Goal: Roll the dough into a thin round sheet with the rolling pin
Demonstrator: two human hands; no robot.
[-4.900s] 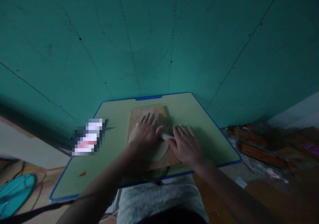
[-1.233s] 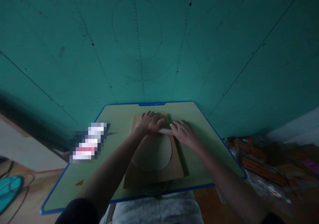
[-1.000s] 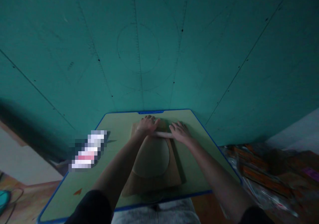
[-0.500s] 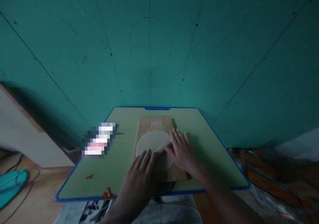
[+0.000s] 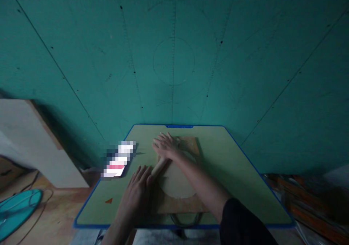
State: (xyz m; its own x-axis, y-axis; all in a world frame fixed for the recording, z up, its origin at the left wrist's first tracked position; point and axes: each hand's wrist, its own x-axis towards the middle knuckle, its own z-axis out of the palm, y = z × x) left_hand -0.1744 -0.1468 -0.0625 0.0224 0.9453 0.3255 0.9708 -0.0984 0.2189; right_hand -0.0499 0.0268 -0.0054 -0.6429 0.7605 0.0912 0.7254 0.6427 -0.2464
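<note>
A pale round sheet of dough [image 5: 177, 181] lies on a wooden board [image 5: 188, 204]. A thin wooden rolling pin [image 5: 160, 167] slants across the dough's left side. My right hand [image 5: 165, 145] reaches over to the pin's far end, fingers stretched out and palm down. At the near end, my left hand [image 5: 139, 181] rests with its fingers extended and its thumb side against the pin. Neither hand wraps its fingers round it. Part of the dough is hidden under my right forearm.
The board lies on a green tabletop [image 5: 231, 179] with a blue rim, against a green wall [image 5: 174, 56]. A blurred-out phone-like object [image 5: 120, 161] is at the left, with a small orange scrap [image 5: 108, 200] nearer. A black handle-like loop [image 5: 185, 221] shows below the board.
The rolling pin has turned and shifted to the dough's left side. My right hand has moved left and away from me, and my left hand slightly left. The view has shifted too.
</note>
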